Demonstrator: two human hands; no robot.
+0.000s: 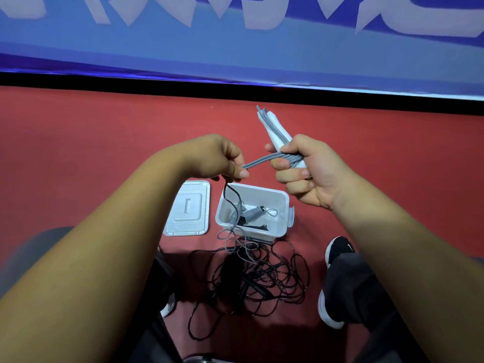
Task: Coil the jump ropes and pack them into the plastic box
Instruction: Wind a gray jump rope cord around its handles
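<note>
Fingers (282, 163) of my right hand (311, 174) clench white handles (272, 129) wound with smooth grey jump rope (262, 162); left hand (220, 159) pinches its strand, centre frame, above the rectangular plastic box (280, 205). I can't read the banner (235, 48) lettering.

The big white letters (262, 14) on the blue banner (157, 48) are cut off at the top. No words can be read.

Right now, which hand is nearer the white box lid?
Left. The left hand, pinching the grey jump rope, hangs almost above the lid; the right hand is farther right, past the plastic box.
</note>
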